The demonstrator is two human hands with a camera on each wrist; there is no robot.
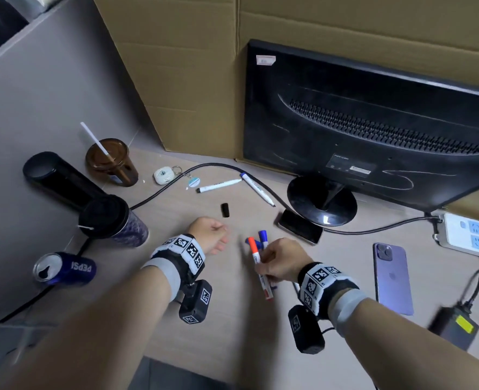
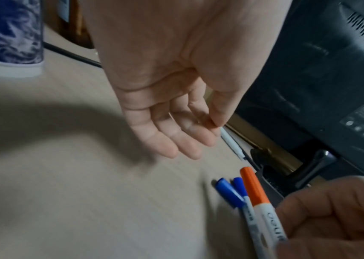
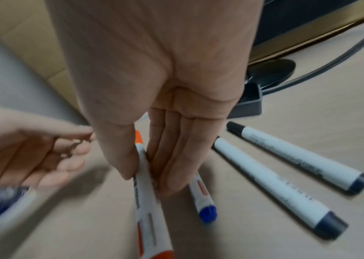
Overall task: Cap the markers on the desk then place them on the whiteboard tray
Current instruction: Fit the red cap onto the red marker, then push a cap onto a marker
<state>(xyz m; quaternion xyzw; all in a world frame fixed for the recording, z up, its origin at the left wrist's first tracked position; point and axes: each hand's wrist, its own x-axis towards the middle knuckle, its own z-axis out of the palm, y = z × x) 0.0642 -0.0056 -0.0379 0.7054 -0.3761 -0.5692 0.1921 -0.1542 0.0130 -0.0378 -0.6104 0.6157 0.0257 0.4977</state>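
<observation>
Right hand (image 1: 276, 264) low over the desk (image 1: 176, 319), near its middle, forearm reaching in from the near right corner. Fingers and thumb clamped on a bundle of capped markers: orange marker (image 1: 256, 260) on top, two blue markers (image 1: 263, 239) beside it, caps pointing toward the monitor (image 1: 373, 122). In the right wrist view, thumb pressed on one side of the orange marker (image 3: 145, 184), straight fingers (image 3: 176, 157) packed together on the other; one blue marker's end (image 3: 206, 211) poking out below the fingertips.

Left hand (image 1: 208, 235) just left of the bundle, apart from it, palm turned inward, wrist hovering above the desk. Fingers loosely curled, slightly apart, holding nothing; in the left wrist view, thumb tip resting near the index finger (image 2: 210, 135).

Two uncapped markers (image 1: 218, 185) toward the far edge of the desk, in front of the cardboard box (image 1: 204, 66), lying in a V with their back ends near each other. Loose black cap (image 1: 225, 210) between them and the left hand. Two more markers with dark ends (image 3: 287, 184) side by side on the desk in the right wrist view, right of the right hand.

Cups (image 1: 111, 161) and a soda can (image 1: 64, 268) along the left edge; two phones (image 1: 391, 277) and a power strip (image 1: 469, 232) toward the right edge.
</observation>
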